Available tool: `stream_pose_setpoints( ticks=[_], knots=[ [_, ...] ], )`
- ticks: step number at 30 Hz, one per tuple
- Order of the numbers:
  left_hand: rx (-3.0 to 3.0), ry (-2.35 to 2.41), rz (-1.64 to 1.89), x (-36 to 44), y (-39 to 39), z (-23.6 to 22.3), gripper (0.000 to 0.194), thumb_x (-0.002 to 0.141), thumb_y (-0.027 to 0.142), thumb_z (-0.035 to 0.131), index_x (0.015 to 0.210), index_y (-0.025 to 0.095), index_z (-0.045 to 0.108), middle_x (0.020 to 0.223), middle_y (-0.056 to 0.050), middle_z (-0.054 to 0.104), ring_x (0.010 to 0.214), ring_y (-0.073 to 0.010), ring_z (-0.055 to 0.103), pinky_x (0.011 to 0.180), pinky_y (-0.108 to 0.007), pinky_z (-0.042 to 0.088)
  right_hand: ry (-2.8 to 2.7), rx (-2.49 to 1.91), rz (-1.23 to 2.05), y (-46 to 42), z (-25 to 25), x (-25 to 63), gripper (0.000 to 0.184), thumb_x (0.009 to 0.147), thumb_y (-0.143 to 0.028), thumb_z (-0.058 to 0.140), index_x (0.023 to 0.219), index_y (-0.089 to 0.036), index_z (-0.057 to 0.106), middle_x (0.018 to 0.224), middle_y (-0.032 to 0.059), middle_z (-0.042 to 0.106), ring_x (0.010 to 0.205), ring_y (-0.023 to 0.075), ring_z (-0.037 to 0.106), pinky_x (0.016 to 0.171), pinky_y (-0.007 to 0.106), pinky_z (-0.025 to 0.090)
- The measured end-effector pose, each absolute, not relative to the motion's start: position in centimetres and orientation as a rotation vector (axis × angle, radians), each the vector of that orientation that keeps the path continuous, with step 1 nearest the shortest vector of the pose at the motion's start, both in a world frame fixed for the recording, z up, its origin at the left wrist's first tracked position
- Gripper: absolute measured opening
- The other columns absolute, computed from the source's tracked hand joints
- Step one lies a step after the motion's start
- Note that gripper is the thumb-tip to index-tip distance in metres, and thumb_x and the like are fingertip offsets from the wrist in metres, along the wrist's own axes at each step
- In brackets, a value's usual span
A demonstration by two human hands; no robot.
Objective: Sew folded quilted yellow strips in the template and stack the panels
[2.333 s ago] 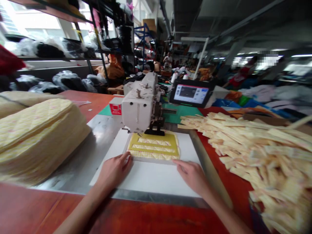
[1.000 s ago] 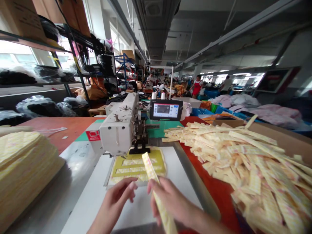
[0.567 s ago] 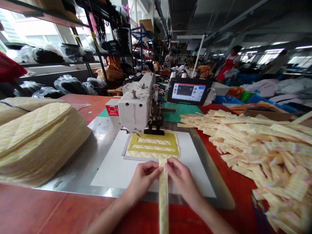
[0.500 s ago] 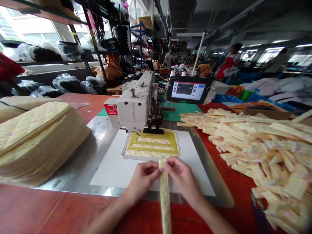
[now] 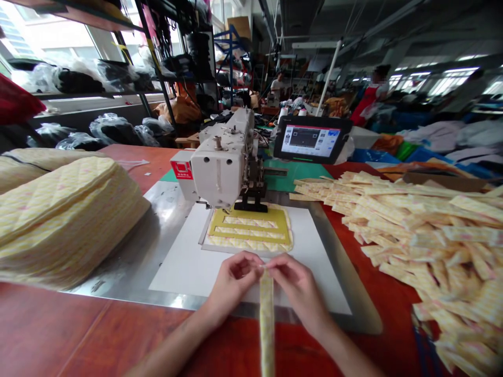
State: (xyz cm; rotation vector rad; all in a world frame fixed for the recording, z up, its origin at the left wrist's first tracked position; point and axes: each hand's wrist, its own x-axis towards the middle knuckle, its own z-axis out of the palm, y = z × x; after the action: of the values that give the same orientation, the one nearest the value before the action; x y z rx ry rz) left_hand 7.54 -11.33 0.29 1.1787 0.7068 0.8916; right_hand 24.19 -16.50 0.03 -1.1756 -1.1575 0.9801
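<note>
Over the white board (image 5: 176,267) at the front of the tabletop (image 5: 78,335), our left hand (image 5: 233,283) and right hand (image 5: 298,288) meet, fingers curled and pinching the top end of a narrow quilted yellow strip (image 5: 267,324), which hangs down past the board's near edge. Just ahead of us, a yellow-framed quilted piece (image 5: 249,228) lies under the foot of the sewing machine (image 5: 220,170). A stack of quilted panels (image 5: 66,220) sits to our left, a heap of loose strips (image 5: 436,241) to our right.
</note>
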Motion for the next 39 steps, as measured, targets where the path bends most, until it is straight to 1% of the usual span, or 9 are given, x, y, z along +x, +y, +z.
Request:
stream_pose_setpoints(
  ticks=[7,13,20,23,27,29,31,34,39],
  knots=[
    [1.239,0.71,0.97,7.6,-11.4,0.5,0.027,0.084,0.038,0.081,0.088,0.014,0.07,0.083,-0.003,0.07,0.077,-0.0137,0.064,0.075,-0.024,0.05,-1.125,-1.195,1.043,-16.8,0.7,24.1,0.025,0.092,-0.047,0.07,0.094,-0.022,0.072,0.093,0.0043,0.071,0.09,0.0195,0.067,0.078,0.026,0.055],
    [1.217,0.714,1.076,7.5,-11.4,0.7,0.028,0.083,0.036,0.083,0.088,0.015,0.065,0.085,-0.002,0.066,0.08,-0.0116,0.062,0.076,-0.021,0.05,-1.021,-1.229,1.203,-16.5,0.5,23.5,0.035,0.087,-0.053,0.074,0.089,-0.018,0.071,0.086,0.0039,0.071,0.08,0.0178,0.065,0.073,0.026,0.053],
    [1.103,0.676,1.109,7.8,-11.7,0.2,0.031,0.082,0.036,0.084,0.089,0.016,0.061,0.084,0.0,0.063,0.077,-0.01,0.061,0.074,-0.021,0.05,-0.938,-1.243,1.21,-16.6,-0.2,23.3,0.034,0.086,-0.05,0.077,0.101,-0.019,0.072,0.101,0.0067,0.074,0.099,0.0238,0.069,0.088,0.031,0.055],
    [1.216,0.737,1.071,7.0,-11.8,0.4,0.029,0.085,0.038,0.082,0.09,0.016,0.064,0.085,-0.001,0.065,0.077,-0.0117,0.061,0.074,-0.023,0.05,-1.197,-1.359,0.946,-16.0,1.0,24.2,0.028,0.091,-0.046,0.071,0.095,-0.019,0.07,0.092,0.0058,0.074,0.087,0.0217,0.071,0.078,0.03,0.056],
    [1.257,0.755,0.982,4.5,-11.6,2.0,0.03,0.092,0.045,0.073,0.101,0.016,0.072,0.102,-0.008,0.072,0.096,-0.0197,0.067,0.092,-0.032,0.052,-1.724,-1.367,0.087,-14.9,4.2,26.2,0.008,0.098,-0.025,0.062,0.094,-0.02,0.067,0.085,0.0029,0.069,0.077,0.0167,0.066,0.076,0.028,0.052],
    [1.02,0.626,0.941,3.1,-11.4,3.4,0.045,0.098,0.055,0.059,0.113,0.016,0.074,0.121,-0.012,0.071,0.115,-0.0255,0.065,0.106,-0.039,0.049,-1.952,-1.278,-0.263,-14.0,5.6,27.2,0.008,0.099,-0.016,0.058,0.099,-0.018,0.066,0.088,0.0041,0.069,0.083,0.0179,0.065,0.083,0.031,0.051],
    [0.759,0.449,0.892,1.8,-11.3,5.0,0.064,0.102,0.065,0.038,0.127,0.015,0.07,0.141,-0.014,0.063,0.136,-0.0292,0.054,0.118,-0.044,0.04,-2.124,-1.229,-0.49,-12.8,6.3,27.8,0.012,0.1,-0.013,0.056,0.104,-0.017,0.066,0.092,0.0065,0.07,0.088,0.0208,0.065,0.089,0.035,0.049],
    [0.662,0.295,0.883,0.8,-11.2,6.7,0.081,0.099,0.074,0.023,0.139,0.015,0.063,0.154,-0.012,0.051,0.149,-0.0308,0.039,0.124,-0.047,0.033,-2.272,-1.257,-0.678,-9.7,5.6,27.3,0.018,0.102,-0.015,0.05,0.107,-0.016,0.067,0.092,0.009,0.071,0.089,0.0243,0.063,0.086,0.038,0.047],
    [0.838,0.47,1.029,1.2,-10.5,5.7,0.087,0.096,0.08,0.019,0.139,0.017,0.062,0.15,-0.014,0.055,0.144,-0.032,0.047,0.119,-0.049,0.042,-2.5,-1.281,-0.567,-3.6,2.3,23.0,0.032,0.102,-0.008,0.039,0.095,-0.017,0.069,0.088,0.0118,0.068,0.085,0.0266,0.06,0.076,0.038,0.045]
  ],
)
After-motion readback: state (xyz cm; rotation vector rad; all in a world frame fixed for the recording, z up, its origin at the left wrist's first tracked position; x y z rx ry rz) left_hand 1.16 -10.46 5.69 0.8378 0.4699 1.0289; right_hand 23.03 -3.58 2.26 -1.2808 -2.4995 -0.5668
